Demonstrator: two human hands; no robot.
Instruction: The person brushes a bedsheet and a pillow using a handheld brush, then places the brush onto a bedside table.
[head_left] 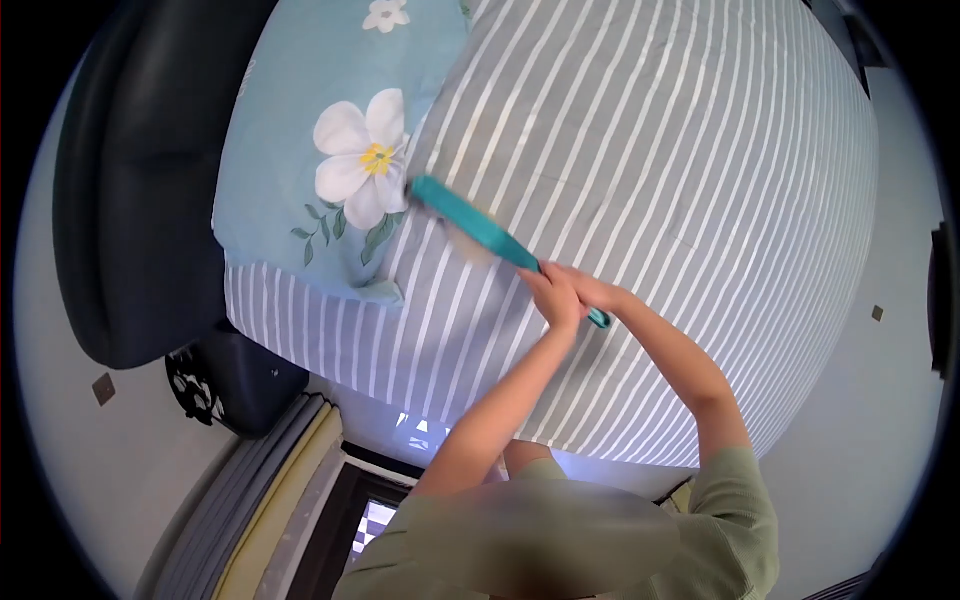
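Observation:
A teal long-handled bed brush point(475, 225) lies slantwise over the grey-and-white striped bed sheet point(650, 150). Its bristle side faces down and is blurred. My left hand point(555, 298) is closed around the handle. My right hand point(585, 287) overlaps it and grips the same handle, whose end point(600, 318) sticks out below the hands. The brush's far tip touches or nearly touches the edge of a blue pillow point(270, 190) printed with white flowers. Some fingers of both hands are hidden by the overlap.
A black padded headboard point(160, 180) stands along the left side of the bed. Below it is a dark nightstand point(255, 380) with a patterned black cloth item point(193, 385). Grey and yellow curtains point(270, 480) hang at the lower left.

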